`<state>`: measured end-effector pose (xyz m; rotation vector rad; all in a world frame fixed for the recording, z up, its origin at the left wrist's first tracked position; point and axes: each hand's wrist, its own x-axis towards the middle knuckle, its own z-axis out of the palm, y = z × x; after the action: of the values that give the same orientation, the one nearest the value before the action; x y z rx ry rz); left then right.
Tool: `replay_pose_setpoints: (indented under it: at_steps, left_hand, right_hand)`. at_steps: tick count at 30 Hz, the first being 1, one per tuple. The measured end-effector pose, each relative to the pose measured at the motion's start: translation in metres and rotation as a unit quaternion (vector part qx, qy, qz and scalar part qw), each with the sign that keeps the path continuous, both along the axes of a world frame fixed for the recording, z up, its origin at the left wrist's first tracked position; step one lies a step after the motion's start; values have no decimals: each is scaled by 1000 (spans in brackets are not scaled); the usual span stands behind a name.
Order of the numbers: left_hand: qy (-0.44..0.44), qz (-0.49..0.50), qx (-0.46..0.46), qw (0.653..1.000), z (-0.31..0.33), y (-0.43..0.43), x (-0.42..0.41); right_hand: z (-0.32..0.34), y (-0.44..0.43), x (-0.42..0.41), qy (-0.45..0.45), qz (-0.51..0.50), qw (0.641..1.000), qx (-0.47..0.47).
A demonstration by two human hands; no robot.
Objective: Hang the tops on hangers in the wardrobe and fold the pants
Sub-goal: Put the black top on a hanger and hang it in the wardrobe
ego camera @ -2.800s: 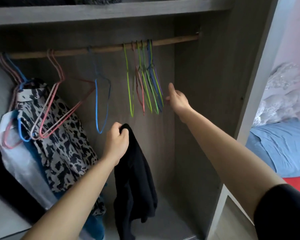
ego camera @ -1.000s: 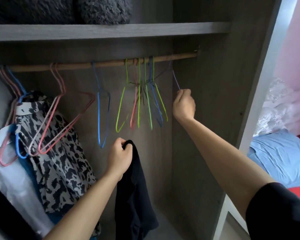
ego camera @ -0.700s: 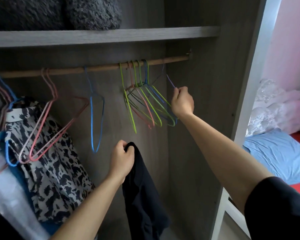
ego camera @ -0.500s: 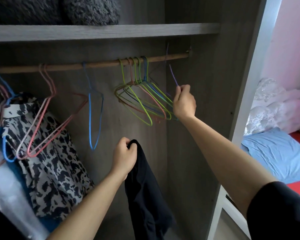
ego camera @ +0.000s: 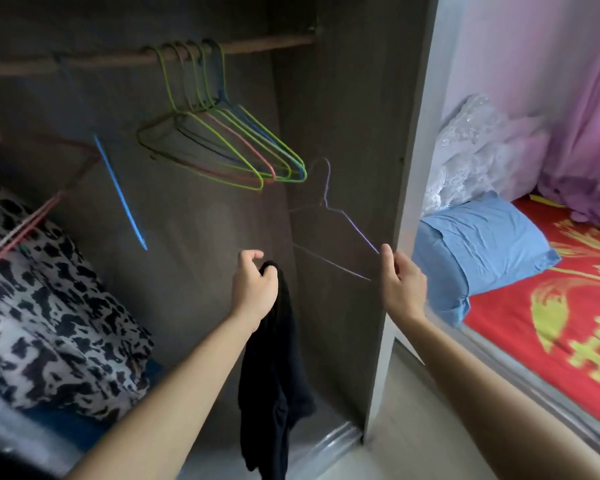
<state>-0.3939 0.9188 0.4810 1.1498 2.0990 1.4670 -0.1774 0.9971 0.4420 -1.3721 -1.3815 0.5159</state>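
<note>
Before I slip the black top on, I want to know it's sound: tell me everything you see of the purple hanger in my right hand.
The purple hanger is thin wire, seemingly coated: a plain triangle with a twisted neck and an open hook on top. It looks unbent, though blur fades its left shoulder. It is off the rail, upright, slightly tilted, before the wardrobe's right inner wall. Only your right hand touches it, its grip a pinch at the right corner.

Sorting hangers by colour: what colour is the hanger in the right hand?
Purple. The thin wire hanger pinched by the right hand shows best in the head view.
</note>
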Motion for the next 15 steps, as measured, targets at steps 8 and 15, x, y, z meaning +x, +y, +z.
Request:
replay_pose_setpoints:
  at_steps: [8, 15]
  left_hand:
    - [63, -85, -83, 991, -24, 10, 48]
    - [145, -138, -105, 974, -37, 13, 89]
  right_hand:
    - [-33, -38, 95, -20, 22, 1000, 8]
    - [-38, -47, 150, -119, 29, 992, 13]
